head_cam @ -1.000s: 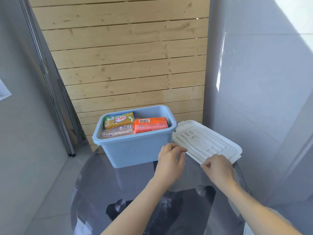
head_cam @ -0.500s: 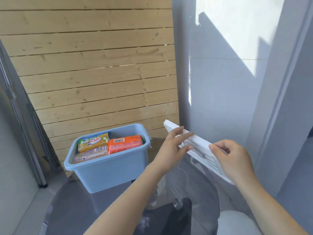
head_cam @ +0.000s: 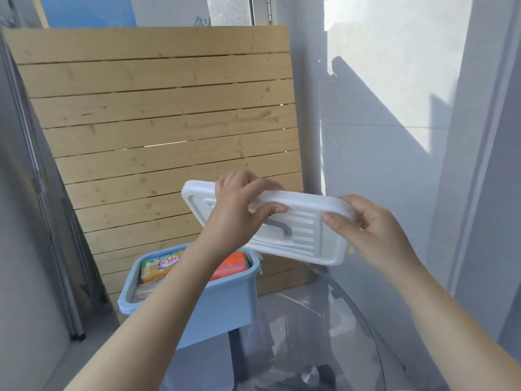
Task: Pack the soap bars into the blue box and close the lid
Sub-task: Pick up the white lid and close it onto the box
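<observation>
The blue box (head_cam: 225, 303) stands open on a round glass table (head_cam: 352, 334). Inside it lie a yellow soap bar (head_cam: 160, 265), an orange soap bar (head_cam: 232, 265) and a brownish bar (head_cam: 143, 292), partly hidden by my left forearm. The white lid (head_cam: 307, 235) is in the air, above and to the right of the box, tilted with its top side and grey handle toward me. My left hand (head_cam: 236, 215) grips the lid's far edge near the middle. My right hand (head_cam: 369, 230) pinches its right end.
A slatted wooden panel (head_cam: 169, 122) leans against the wall behind the box. Grey walls stand close on the left and right, and folded metal rods (head_cam: 56, 249) lean at the left. The table's curved edge runs along the right.
Both hands have lifted the lid from the table at the right of the box, raised it and carried it leftward over the box. The view has tilted up.
</observation>
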`<state>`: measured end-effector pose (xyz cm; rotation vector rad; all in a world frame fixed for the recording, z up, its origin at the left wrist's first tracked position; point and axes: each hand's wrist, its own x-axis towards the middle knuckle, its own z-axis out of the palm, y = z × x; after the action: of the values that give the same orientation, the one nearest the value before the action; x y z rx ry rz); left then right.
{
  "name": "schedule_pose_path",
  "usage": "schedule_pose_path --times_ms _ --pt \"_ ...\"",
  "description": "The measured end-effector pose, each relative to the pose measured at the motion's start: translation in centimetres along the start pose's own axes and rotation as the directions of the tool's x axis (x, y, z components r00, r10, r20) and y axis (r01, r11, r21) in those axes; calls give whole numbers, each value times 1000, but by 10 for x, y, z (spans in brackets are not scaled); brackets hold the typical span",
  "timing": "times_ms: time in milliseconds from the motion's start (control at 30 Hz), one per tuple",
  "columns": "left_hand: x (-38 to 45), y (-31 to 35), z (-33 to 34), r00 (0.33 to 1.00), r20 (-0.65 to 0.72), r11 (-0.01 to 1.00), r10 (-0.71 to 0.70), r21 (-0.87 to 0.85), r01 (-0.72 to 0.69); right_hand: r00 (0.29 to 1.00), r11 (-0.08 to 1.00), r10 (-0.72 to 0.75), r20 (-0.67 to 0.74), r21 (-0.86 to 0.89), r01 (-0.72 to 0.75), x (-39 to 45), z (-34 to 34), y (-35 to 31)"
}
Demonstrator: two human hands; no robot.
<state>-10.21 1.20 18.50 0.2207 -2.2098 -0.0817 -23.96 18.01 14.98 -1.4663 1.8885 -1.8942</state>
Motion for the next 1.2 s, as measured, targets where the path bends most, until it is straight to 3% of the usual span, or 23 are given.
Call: schedule_pose_path --times_ms 233,367,400,467,533,567,633,733,867,967,1133,1200 --pt "-19 -39 -51 960 -114 966 -257 -22 256 999 989 12 53 145 -19 25 65 10" --pt "-39 -82 -64 901 -149 880 -407 199 431 995 923 98 37 370 -104 42 99 16" --pt "-48 -96 -67 849 -175 812 -498 250 528 990 900 138 38 413 -141 49 106 21" --pt "-69 -122 -70 680 -205 634 -704 251 732 976 858 211 45 470 -207 61 116 32" --pt "-88 -145 -72 504 -114 497 -856 85 864 955 819 280 95 496 -290 74 126 44" --pt "-96 -156 -72 452 -40 452 -891 15 892 940 803 318 125 492 -337 80 131 50" --pt "-112 -176 -72 392 51 388 -919 -76 919 905 779 393 164 464 -422 91 142 63" --pt "-130 -202 -67 292 -3 286 -956 -204 936 847 721 489 206 452 -526 103 157 81" --pt "-142 -218 -49 135 -55 143 -989 -165 976 836 793 478 270 276 -543 108 176 102" --pt "-144 -222 -38 105 -61 107 -993 -34 994 837 839 469 282 154 -522 105 186 115" --pt "-150 -231 -39 150 -81 117 -985 320 940 786 804 546 289 85 -589 94 196 132" --pt "-158 -235 -38 135 -43 112 -990 345 932 780 799 564 271 63 -599 92 199 132"
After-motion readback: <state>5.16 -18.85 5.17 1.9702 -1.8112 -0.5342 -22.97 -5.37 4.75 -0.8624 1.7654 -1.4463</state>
